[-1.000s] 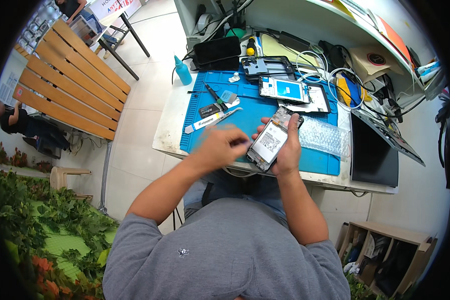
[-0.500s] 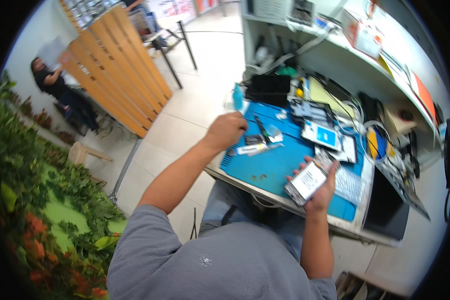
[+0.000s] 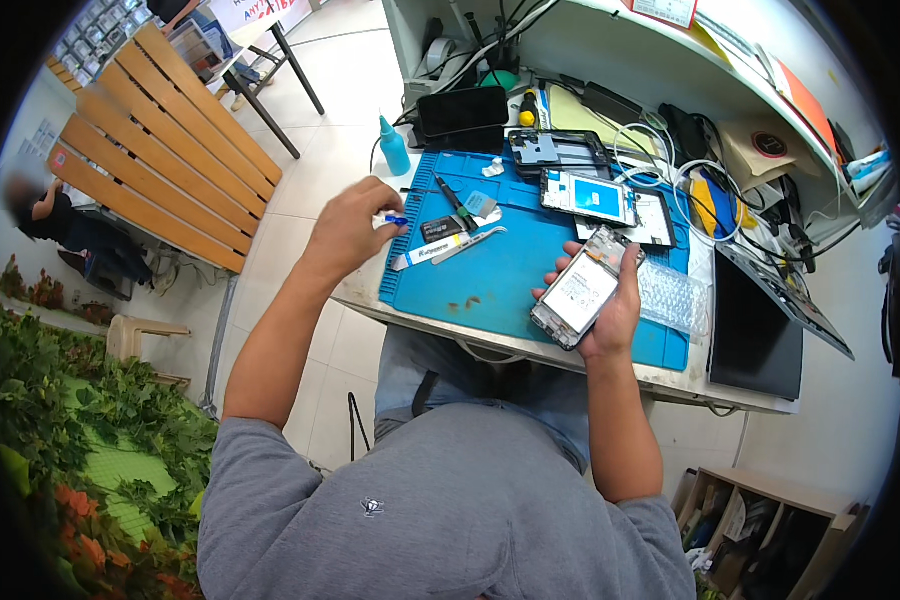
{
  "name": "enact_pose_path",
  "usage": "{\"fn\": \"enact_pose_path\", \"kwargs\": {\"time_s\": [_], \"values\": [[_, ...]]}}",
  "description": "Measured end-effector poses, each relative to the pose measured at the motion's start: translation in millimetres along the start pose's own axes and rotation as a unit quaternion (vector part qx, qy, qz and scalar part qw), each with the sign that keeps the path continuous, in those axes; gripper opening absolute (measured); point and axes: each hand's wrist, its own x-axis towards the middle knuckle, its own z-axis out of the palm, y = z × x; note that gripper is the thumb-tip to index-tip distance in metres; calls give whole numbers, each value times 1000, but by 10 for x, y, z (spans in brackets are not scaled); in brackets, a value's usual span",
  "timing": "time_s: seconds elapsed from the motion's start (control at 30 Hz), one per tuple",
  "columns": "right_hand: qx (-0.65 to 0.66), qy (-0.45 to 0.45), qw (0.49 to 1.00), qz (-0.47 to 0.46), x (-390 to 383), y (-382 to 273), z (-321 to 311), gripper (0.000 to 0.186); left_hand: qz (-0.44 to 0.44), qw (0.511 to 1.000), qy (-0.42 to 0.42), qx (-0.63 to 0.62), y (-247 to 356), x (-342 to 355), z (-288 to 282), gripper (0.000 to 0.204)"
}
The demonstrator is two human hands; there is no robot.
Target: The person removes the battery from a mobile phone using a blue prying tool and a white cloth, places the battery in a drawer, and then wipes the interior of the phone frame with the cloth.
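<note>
My right hand (image 3: 615, 305) holds an opened phone (image 3: 580, 288), its back off and a pale battery showing, above the near right part of a blue work mat (image 3: 510, 290). At the mat's left edge, my left hand (image 3: 350, 232) is closed, thumb and fingertips pinching a small blue-and-white piece (image 3: 395, 219) whose kind I cannot make out. Just beyond that hand stands a light blue squeeze bottle (image 3: 394, 150). Nearby on the mat lie a white tube (image 3: 431, 250), tweezers (image 3: 473, 243), a dark thin pen-like tool (image 3: 455, 202) and a black battery-like block (image 3: 443, 228).
Phone frames and parts (image 3: 588, 197) lie toward the back right. Bubble wrap (image 3: 673, 297) is beside my right hand. A dark flat panel (image 3: 755, 330) occupies the desk's right end. Coiled white cables (image 3: 705, 200) and a shelf (image 3: 740, 75) border the back.
The view has shifted, and the desk sits farther left and higher in it. My left hand has drawn slightly left; the blue-and-white piece now shows. My right hand still holds the phone.
</note>
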Motion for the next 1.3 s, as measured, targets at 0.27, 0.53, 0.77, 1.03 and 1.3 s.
{"fn": "enact_pose_path", "kwargs": {"time_s": [0.27, 0.53, 0.77, 1.03, 1.3], "values": [[2, 5, 1000, -1, 1, 8, 60, 89, -94, 994, 12, -58, -86, 236, 144, 31], [-7, 6, 1000, -4, 6, 23, 43, 89, -3, 991, -131, -29, -253, 329, 35, 24], [126, -12, 992, 3, 63, -33, 20, 117, -57, 984, -166, 27, 257, 84, -60, 26], [165, -73, 983, -34, 127, -56, 10, 121, -89, 976, -200, 4, 226, 127, -15, 23], [120, -26, 992, -18, 149, 31, 23, 115, -113, 895, -206, -380, 54, -89, -16, 77]]}}
